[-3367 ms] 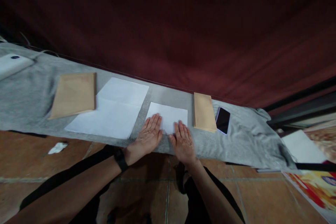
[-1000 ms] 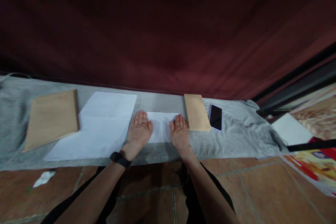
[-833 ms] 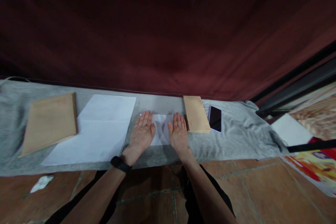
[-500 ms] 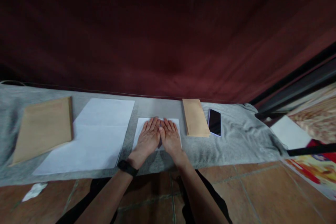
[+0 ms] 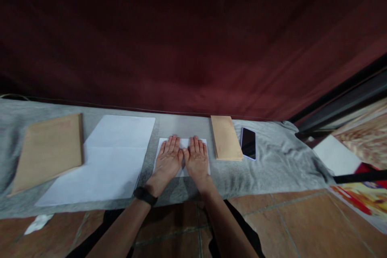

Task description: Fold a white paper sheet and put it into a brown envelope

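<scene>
A small white sheet of paper (image 5: 184, 144), which looks folded, lies on the grey cloth (image 5: 178, 123) in front of me. My left hand (image 5: 168, 157) presses flat on its left half, fingers stretched away from me. On the right half rests my right hand (image 5: 196, 159), also flat with its fingers extended. The two thumbs nearly meet at the middle of the paper. Left of them lie larger white sheets (image 5: 111, 165) with a crease across. To the right is a stack of narrow brown envelopes (image 5: 226, 137).
Large brown envelopes (image 5: 51, 149) lie at the far left, overlapping the white sheets. A phone (image 5: 248, 143) sits beside the narrow envelopes. A dark red curtain (image 5: 193, 68) hangs behind the cloth. A scrap of white tissue (image 5: 38, 223) is on the tiled floor (image 5: 290, 217).
My hands have slid apart on the small paper, left hand slightly leftward and right hand slightly rightward. More of the paper's middle shows between the fingers.
</scene>
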Available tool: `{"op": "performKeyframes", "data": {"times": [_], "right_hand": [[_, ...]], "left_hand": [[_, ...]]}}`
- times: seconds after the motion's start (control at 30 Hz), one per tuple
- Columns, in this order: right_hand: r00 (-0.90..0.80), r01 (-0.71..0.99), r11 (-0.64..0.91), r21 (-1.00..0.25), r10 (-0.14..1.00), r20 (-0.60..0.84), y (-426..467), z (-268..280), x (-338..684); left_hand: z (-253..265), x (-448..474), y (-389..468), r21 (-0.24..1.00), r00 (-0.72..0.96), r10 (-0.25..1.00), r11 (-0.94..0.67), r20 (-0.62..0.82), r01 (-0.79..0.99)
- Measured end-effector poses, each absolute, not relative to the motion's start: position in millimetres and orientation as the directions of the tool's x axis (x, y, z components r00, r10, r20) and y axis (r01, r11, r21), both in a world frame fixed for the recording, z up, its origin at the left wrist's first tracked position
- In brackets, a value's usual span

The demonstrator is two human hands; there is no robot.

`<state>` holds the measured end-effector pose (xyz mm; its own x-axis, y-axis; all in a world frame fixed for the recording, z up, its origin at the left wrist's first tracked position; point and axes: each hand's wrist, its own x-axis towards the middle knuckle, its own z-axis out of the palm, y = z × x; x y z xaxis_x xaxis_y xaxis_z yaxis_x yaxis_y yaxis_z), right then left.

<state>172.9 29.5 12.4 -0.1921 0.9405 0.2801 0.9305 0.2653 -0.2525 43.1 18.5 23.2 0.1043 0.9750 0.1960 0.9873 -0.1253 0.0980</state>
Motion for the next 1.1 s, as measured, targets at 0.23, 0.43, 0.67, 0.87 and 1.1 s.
{"op": "performKeyframes", "data": {"times": [0.23, 0.43, 0.67, 0.87, 1.1], "right_hand": [[-0.128, 0.957, 0.215, -0.194, 0.914, 0.385, 25.9, 4.0, 178.8], [-0.087, 0.968, 0.177, -0.180, 0.903, 0.420, 26.8, 0.1, 186.5], [-0.089, 0.967, 0.176, -0.182, 0.909, 0.408, 25.8, -2.0, 191.2], [-0.089, 0.960, 0.189, -0.208, 0.906, 0.414, 26.0, -1.7, 192.6], [-0.151, 0.956, 0.222, -0.191, 0.934, 0.325, 20.2, 13.6, 192.3]], "left_hand": [[19.0, 29.4, 14.8, 0.125, 0.035, 0.973, -0.064, 0.227, 0.990], [16.9, 22.8, 14.7, 0.146, -0.026, 0.974, -0.007, 0.226, 0.989], [16.9, 25.0, 12.6, 0.145, -0.052, 0.965, 0.014, 0.256, 0.989], [17.7, 22.3, 12.1, 0.168, -0.088, 0.955, 0.041, 0.282, 0.985], [21.4, 28.8, -1.1, 0.209, -0.032, 0.952, -0.034, 0.305, 0.977]]}}
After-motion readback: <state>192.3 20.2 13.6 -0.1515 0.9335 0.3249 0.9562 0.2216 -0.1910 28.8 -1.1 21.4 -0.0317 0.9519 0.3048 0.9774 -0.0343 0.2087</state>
